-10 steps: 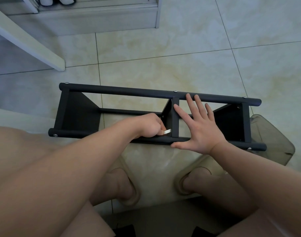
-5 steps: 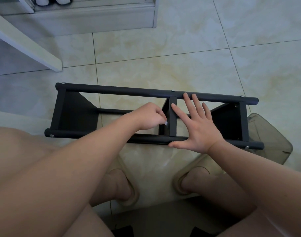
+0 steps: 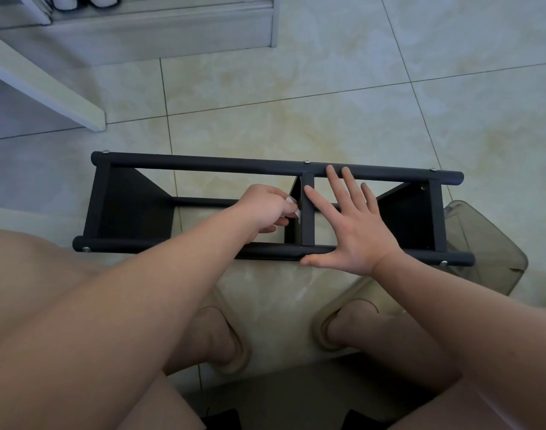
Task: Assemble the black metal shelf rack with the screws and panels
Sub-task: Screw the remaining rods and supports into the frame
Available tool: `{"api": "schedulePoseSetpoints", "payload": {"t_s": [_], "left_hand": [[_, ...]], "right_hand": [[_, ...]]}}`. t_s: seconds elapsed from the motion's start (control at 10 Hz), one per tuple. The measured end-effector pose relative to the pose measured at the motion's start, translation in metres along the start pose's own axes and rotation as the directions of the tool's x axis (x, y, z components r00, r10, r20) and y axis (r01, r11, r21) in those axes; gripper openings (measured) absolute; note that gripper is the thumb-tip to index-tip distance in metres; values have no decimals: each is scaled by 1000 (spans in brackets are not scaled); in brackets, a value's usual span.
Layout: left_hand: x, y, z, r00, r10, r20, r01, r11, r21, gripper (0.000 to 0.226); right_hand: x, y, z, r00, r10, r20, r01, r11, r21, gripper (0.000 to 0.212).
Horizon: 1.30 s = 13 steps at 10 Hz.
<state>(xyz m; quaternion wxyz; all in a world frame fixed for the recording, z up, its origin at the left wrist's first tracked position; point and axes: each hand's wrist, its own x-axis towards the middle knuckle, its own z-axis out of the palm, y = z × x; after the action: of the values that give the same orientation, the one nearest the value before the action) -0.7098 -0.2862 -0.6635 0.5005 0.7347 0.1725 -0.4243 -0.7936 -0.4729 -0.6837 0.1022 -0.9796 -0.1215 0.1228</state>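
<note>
Black metal shelf rack on its side on the tiled floor, long axis left to right across the head view, directly in front of both hands. Right hand flat and spread just right of the middle crossbar, thumb on the near rail, fingertips reaching the far rail, pressing down and gripping nothing. Left hand nearer the joint, fingers curled together against the crossbar's left face. Possibly pinching a screw or small tool there, too small to tell. Judged next: working into that joint from the left, rack steadied from the right.
</note>
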Motion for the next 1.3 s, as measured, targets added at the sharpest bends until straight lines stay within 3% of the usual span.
{"api": "schedulePoseSetpoints", "payload": {"t_s": [0.3, 0.7, 1.0, 1.3], "left_hand": [[-3, 5, 1, 998, -63, -8, 62, 994, -89, 12], [-1, 1, 0, 998, -54, 12, 54, 998, 26, 16], [-3, 2, 0, 999, -48, 16, 49, 996, -76, 11], [-5, 0, 6, 993, -97, 72, 100, 995, -32, 14]], "right_hand": [[1, 0, 0, 1000, -1, -2, 1, 1000, -1, 119], [0, 0, -2, 1000, -5, 8, 5, 1000, -3, 119], [0, 1, 0, 1000, -10, -10, 10, 1000, -8, 118], [0, 0, 1, 1000, -8, -11, 8, 1000, -5, 118]]}}
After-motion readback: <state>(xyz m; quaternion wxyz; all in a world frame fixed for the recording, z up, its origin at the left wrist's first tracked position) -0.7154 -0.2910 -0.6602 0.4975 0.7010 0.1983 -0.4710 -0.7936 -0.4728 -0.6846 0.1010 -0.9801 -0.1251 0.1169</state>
